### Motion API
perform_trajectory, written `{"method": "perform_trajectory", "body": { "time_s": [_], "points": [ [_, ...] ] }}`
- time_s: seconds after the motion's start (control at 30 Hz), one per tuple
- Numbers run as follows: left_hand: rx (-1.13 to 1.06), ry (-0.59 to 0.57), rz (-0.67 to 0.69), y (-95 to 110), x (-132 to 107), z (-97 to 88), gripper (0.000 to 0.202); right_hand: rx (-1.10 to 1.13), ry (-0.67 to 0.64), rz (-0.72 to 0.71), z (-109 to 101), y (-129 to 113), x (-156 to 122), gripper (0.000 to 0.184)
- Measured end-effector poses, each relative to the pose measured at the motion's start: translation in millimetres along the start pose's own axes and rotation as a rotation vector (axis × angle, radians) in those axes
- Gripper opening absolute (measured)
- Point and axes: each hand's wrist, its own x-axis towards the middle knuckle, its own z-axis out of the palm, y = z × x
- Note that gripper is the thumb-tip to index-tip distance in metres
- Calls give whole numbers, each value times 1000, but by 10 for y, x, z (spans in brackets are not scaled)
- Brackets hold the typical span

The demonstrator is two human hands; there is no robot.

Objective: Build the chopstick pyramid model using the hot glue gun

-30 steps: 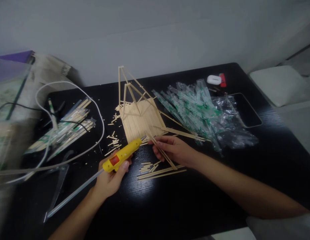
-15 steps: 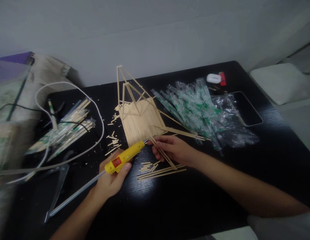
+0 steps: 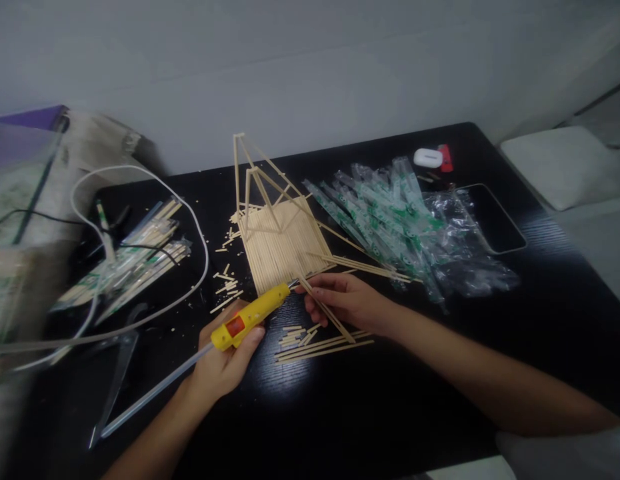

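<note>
My left hand is closed round a yellow glue gun with a red switch; a clear glue stick trails out behind it. The gun's nozzle points at the top end of a thin wooden stick, which my right hand pinches between its fingers. Both meet at the near edge of a flat panel of glued sticks lying on the black table. A slanted stick frame rises from the panel's far side.
Loose sticks and short offcuts lie by my hands. Empty clear wrappers pile at the right, beside a phone and a white case. Wrapped sticks, a white cable and a clear ruler lie left.
The glue gun's nozzle has crept a little to the right, up to the end of the stick in my right hand. The view has shifted slightly.
</note>
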Motion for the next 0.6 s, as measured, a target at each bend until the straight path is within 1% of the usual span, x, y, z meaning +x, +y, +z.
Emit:
{"method": "perform_trajectory", "body": {
  "time_s": [0.3,0.6],
  "points": [
    [3,5,12,3,4,-4,15,-12,7,-2,8,5,-5,38],
    [21,20,27,12,17,10,15,-27,-11,-20,-5,20,4,36]
  ]
}}
